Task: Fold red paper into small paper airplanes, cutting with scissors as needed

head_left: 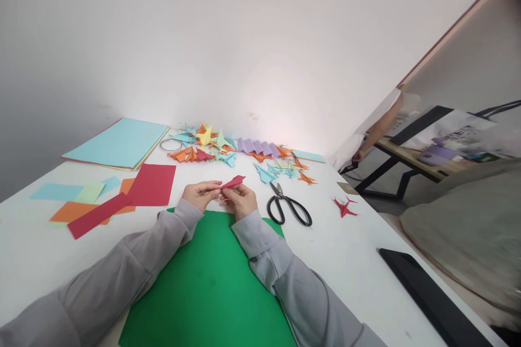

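Between my two hands is a small folded red paper piece [234, 181], narrow and pointed. My left hand [202, 195] pinches its left end, and my right hand [242, 200] grips it from below and the right. Parts of the fold are hidden behind my fingers. Both hands are just past the far edge of a large green sheet [211, 282]. Right of my right hand lie black-handled scissors [288, 207], blades pointing away. To the left are a red paper square [153, 185] and a red paper strip [98, 216].
Several folded paper figures [205, 135] line the wall, beside a purple pleated paper [258, 147]. A stack of coloured sheets [118, 143] lies at the back left. A red folded figure [345, 207] and a black flat object [431, 293] are on the right. Another person's arm [378, 124] shows beyond.
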A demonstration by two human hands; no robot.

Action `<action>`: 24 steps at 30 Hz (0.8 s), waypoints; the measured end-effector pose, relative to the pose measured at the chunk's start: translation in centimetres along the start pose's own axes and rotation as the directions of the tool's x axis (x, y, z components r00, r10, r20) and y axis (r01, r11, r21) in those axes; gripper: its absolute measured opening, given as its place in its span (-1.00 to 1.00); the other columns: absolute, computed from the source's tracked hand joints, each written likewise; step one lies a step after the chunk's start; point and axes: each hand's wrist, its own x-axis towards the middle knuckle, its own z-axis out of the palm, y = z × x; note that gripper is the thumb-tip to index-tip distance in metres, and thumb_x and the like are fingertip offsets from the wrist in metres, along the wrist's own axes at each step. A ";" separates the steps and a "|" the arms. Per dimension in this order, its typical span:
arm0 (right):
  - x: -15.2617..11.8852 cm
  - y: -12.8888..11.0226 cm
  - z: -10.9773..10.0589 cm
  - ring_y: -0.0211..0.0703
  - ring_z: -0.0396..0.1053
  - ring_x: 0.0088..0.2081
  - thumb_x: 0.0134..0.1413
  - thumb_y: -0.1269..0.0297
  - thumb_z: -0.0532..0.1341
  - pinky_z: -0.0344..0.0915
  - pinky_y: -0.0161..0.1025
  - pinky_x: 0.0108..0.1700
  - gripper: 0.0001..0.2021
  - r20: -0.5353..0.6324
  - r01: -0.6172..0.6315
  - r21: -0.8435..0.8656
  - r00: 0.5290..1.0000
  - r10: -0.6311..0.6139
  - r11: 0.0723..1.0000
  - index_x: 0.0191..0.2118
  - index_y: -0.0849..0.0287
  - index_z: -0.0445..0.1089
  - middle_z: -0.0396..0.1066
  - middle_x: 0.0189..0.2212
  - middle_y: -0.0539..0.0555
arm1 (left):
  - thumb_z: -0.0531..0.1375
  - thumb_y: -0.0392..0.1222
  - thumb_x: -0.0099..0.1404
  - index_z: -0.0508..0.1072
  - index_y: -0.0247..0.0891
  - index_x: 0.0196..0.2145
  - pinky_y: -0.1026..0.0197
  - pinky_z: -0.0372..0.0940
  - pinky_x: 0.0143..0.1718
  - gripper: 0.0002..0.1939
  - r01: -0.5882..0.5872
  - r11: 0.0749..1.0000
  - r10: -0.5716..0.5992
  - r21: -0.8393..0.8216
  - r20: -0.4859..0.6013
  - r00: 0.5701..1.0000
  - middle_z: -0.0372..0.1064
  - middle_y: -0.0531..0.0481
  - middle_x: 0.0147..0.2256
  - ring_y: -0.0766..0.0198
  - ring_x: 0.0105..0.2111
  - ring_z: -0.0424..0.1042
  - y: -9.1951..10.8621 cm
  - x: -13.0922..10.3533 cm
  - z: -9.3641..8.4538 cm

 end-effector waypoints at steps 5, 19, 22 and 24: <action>0.8 0.7 -0.7 -0.29 0.34 -0.60 -0.55 0.41 0.35 0.28 -0.33 -0.55 -0.83 0.049 0.000 0.062 0.999 -0.004 0.998 -0.61 0.24 0.41 0.41 -0.68 -0.03 | 0.31 -0.23 -0.13 0.56 -0.31 -0.49 0.13 0.38 -0.25 -0.84 -0.072 0.996 0.071 0.044 0.036 0.997 0.49 -0.15 -0.27 0.19 -0.31 0.46 0.0 -0.2 -0.1; 0.5 0.1 -1.3 -0.28 0.25 -0.70 -0.53 0.34 0.37 0.21 -0.31 -0.63 -0.82 0.378 0.037 0.000 0.925 -0.034 0.999 -0.62 0.19 0.39 0.34 -0.75 -0.07 | 0.23 -0.28 -0.09 0.52 -0.31 -0.55 0.33 0.23 -0.56 -0.91 0.070 0.998 -0.070 -0.001 0.112 0.991 0.41 0.03 -0.61 0.40 -0.61 0.31 1.1 0.1 -1.0; 0.4 -0.1 -1.4 -0.29 0.23 -0.71 -0.56 0.33 0.38 0.17 -0.32 -0.63 -0.78 0.418 0.003 0.044 0.908 -0.021 0.999 -0.62 0.21 0.37 0.32 -0.76 -0.07 | 0.29 -0.23 -0.14 0.51 -0.33 -0.52 0.33 0.22 -0.58 -0.84 0.174 0.983 -0.169 -0.055 0.096 0.981 0.38 0.05 -0.67 0.41 -0.65 0.31 1.1 0.0 -0.7; 0.5 -0.2 -1.5 -0.30 0.24 -0.69 -0.56 0.34 0.38 0.16 -0.32 -0.62 -0.76 0.448 -0.047 0.089 0.894 0.002 0.995 -0.60 0.21 0.34 0.32 -0.73 -0.07 | 0.33 -0.22 -0.18 0.50 -0.35 -0.52 0.34 0.18 -0.64 -0.80 0.193 0.980 -0.187 -0.043 0.106 0.977 0.36 0.06 -0.70 0.42 -0.69 0.29 1.3 -0.2 -0.5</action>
